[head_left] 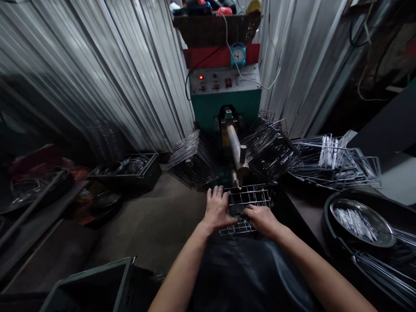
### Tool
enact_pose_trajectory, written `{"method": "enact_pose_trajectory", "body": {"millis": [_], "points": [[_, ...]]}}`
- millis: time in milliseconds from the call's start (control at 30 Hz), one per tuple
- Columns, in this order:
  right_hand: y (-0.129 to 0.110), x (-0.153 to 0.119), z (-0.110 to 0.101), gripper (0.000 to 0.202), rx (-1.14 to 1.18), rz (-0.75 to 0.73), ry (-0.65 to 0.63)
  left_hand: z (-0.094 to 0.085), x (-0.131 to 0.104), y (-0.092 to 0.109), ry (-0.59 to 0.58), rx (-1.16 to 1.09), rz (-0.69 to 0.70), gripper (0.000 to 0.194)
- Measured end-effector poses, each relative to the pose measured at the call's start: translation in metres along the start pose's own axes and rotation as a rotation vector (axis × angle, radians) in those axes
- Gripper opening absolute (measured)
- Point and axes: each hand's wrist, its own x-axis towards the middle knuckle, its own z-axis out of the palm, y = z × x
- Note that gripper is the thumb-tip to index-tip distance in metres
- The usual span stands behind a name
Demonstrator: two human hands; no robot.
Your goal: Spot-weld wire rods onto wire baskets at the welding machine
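Note:
A wire rack of thin metal rods lies under the tip of the spot welder's arm. My left hand grips the rack's left side, its fingers over the far edge and its thumb stretched across the wires. With curled fingers, my right hand holds the rack near its middle right; the fingertips are partly hidden. Just beyond my hands, the welder's lower tip is close to the rack's far edge. A dark apron covers my lap below the rack.
Stacked wire racks stand left and right of the green welding machine. More wire frames lie farther right, above a metal bowl of short rods in a black tub. A green crate sits lower left.

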Motion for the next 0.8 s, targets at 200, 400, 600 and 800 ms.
{"method": "enact_pose_trajectory", "body": {"millis": [200,400,600,800], "points": [[0.003,0.01,-0.009,0.028,-0.029,0.012,0.024,0.0,0.013,-0.005,-0.01,-0.011,-0.028,0.083],[0.001,0.011,-0.011,0.027,0.014,0.028,0.043,-0.002,0.019,-0.005,-0.027,-0.026,-0.023,0.082],[0.006,0.015,-0.007,0.028,-0.021,0.025,0.018,0.001,0.018,-0.005,0.004,0.017,-0.024,0.084],[0.01,0.015,-0.012,0.023,0.009,-0.018,0.06,0.004,0.015,-0.005,-0.043,-0.023,-0.027,0.086]]}}
